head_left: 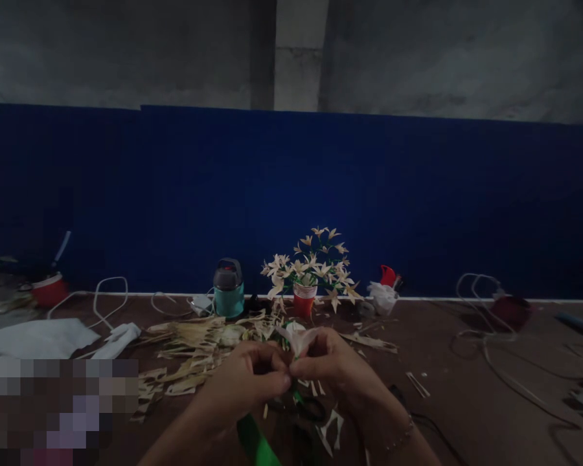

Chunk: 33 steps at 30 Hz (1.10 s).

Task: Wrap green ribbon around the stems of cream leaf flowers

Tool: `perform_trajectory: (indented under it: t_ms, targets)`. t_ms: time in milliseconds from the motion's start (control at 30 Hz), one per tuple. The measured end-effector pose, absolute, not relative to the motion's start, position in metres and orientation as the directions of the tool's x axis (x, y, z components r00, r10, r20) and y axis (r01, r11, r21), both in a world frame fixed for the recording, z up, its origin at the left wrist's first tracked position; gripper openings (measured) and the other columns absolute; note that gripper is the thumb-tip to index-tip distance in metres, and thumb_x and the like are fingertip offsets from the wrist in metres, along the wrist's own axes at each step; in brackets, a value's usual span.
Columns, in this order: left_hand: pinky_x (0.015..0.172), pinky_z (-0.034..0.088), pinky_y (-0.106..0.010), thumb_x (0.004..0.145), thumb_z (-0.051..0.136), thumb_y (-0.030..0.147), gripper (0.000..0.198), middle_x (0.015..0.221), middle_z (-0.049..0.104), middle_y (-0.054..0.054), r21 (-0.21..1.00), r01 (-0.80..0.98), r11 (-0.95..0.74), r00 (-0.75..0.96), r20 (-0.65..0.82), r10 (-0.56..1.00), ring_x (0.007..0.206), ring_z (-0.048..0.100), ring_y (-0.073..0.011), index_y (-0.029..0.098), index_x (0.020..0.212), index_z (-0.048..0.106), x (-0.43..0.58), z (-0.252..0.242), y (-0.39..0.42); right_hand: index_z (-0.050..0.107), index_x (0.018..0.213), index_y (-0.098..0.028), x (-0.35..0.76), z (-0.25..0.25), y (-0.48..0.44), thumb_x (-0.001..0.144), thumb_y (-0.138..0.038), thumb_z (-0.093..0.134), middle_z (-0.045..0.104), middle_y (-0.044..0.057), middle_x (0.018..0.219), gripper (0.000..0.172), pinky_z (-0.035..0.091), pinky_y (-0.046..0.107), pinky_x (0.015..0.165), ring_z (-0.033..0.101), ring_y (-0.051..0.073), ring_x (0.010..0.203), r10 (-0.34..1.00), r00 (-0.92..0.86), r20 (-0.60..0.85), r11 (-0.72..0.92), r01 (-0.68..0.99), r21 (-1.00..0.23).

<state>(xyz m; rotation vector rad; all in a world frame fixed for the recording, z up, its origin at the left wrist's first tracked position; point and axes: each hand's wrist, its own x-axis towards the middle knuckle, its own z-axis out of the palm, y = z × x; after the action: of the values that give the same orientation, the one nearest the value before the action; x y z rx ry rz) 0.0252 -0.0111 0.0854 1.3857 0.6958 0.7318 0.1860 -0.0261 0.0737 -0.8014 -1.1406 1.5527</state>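
Pinching a pale flower, the right hand meets the left hand, pinched at the green stem; a red cup stands by the tabletop's far edge.

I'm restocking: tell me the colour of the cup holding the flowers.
The cup is red, whitish near the top; see the head view.

Turquoise jar with dark lid before blue partition; red tub far left.
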Motion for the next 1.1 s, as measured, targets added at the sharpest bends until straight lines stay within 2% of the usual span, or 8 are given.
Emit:
perform_trajectory:
  t_ms: [100, 333, 500, 567, 700, 833, 1000, 1100]
  targets:
    - [0.059, 0.036, -0.024, 0.052, 0.064, 0.017, 0.009, 0.066, 0.054, 0.002, 0.997, -0.046, 0.067, 0.596, -0.026, 0.802, 0.062, 0.049, -0.0116, 0.015, 0.055, 0.056, 0.025, 0.084, -0.01, 0.059, 0.053, -0.014, 0.186, 0.076, -0.027, 0.048, -0.014, 0.077, 0.056, -0.003, 0.051, 0.018, 0.033, 0.021, 0.047, 0.048, 0.007, 0.048, 0.968, -0.252, 0.022, -0.056, -0.301, -0.952]
    - [0.058, 0.036, -0.023, 0.053, 0.06, 0.013, 0.004, 0.063, 0.055, 0.001, 0.994, -0.065, 0.084, 0.63, -0.025, 0.776, 0.062, 0.048, -0.0113, 0.014, 0.05, 0.057, 0.023, 0.086, -0.01, 0.056, 0.05, -0.014, 0.184, 0.076, -0.027, 0.046, -0.015, 0.079, 0.054, -0.004, 0.047, 0.023, 0.031, 0.02, 0.044, 0.047, 0.007, 0.045, 0.976, -0.219, -0.014, -0.075, -0.272, -0.959]
    - [0.054, 0.035, -0.021, 0.05, 0.064, 0.014, 0.008, 0.057, 0.052, 0.004, 0.959, -0.137, 0.249, 0.627, -0.111, 0.771, 0.052, 0.045, -0.0077, 0.015, 0.052, 0.056, 0.022, 0.086, -0.012, 0.064, 0.066, -0.013, 0.183, 0.077, -0.027, 0.055, -0.023, 0.076, 0.063, 0.001, 0.062, 0.019, 0.039, 0.023, 0.057, 0.054, 0.011, 0.058, 0.92, -0.38, 0.091, -0.073, -0.396, -0.915]
    - [0.055, 0.035, -0.021, 0.05, 0.065, 0.015, 0.01, 0.057, 0.052, 0.004, 0.954, -0.141, 0.265, 0.615, -0.126, 0.779, 0.054, 0.046, -0.0079, 0.015, 0.053, 0.056, 0.022, 0.087, -0.013, 0.064, 0.065, -0.013, 0.182, 0.078, -0.028, 0.057, -0.024, 0.075, 0.064, 0.002, 0.065, 0.018, 0.04, 0.025, 0.06, 0.056, 0.012, 0.062, 0.907, -0.401, 0.124, -0.073, -0.441, -0.894]
    - [0.055, 0.033, -0.022, 0.051, 0.065, 0.016, 0.008, 0.061, 0.053, 0.004, 0.974, -0.085, 0.211, 0.588, -0.122, 0.799, 0.055, 0.045, -0.0082, 0.015, 0.054, 0.057, 0.023, 0.087, -0.012, 0.062, 0.057, -0.014, 0.181, 0.076, -0.028, 0.052, -0.021, 0.078, 0.064, 0.0, 0.06, 0.018, 0.039, 0.023, 0.056, 0.056, 0.011, 0.057, 0.954, -0.292, 0.073, -0.065, -0.436, -0.898]
    - [0.052, 0.029, -0.021, 0.054, 0.061, 0.017, 0.009, 0.06, 0.05, 0.003, 0.997, -0.055, 0.053, 0.569, -0.012, 0.822, 0.054, 0.04, -0.0077, 0.014, 0.05, 0.053, 0.027, 0.085, -0.007, 0.06, 0.055, -0.014, 0.181, 0.071, -0.023, 0.049, -0.019, 0.08, 0.06, -0.002, 0.052, 0.021, 0.037, 0.021, 0.053, 0.051, 0.008, 0.05, 0.989, -0.149, 0.004, -0.05, -0.359, -0.932]
    - [0.044, 0.019, -0.02, 0.055, 0.06, 0.021, 0.012, 0.048, 0.04, 0.008, 0.991, 0.065, 0.118, 0.511, -0.135, 0.849, 0.044, 0.029, -0.0052, 0.015, 0.055, 0.05, 0.029, 0.077, 0.002, 0.059, 0.055, -0.013, 0.18, 0.067, -0.016, 0.047, -0.023, 0.08, 0.057, -0.003, 0.05, 0.025, 0.034, 0.021, 0.05, 0.047, 0.007, 0.048, 0.998, -0.063, 0.013, -0.008, -0.314, -0.949]
    - [0.044, 0.018, -0.02, 0.055, 0.063, 0.024, 0.017, 0.046, 0.04, 0.008, 0.991, 0.05, 0.12, 0.515, -0.129, 0.848, 0.043, 0.029, -0.0049, 0.015, 0.055, 0.05, 0.029, 0.073, 0.005, 0.058, 0.054, -0.012, 0.181, 0.066, -0.013, 0.049, -0.025, 0.08, 0.055, -0.003, 0.047, 0.026, 0.032, 0.02, 0.048, 0.044, 0.006, 0.046, 0.997, -0.079, 0.025, 0.0, -0.305, -0.952]
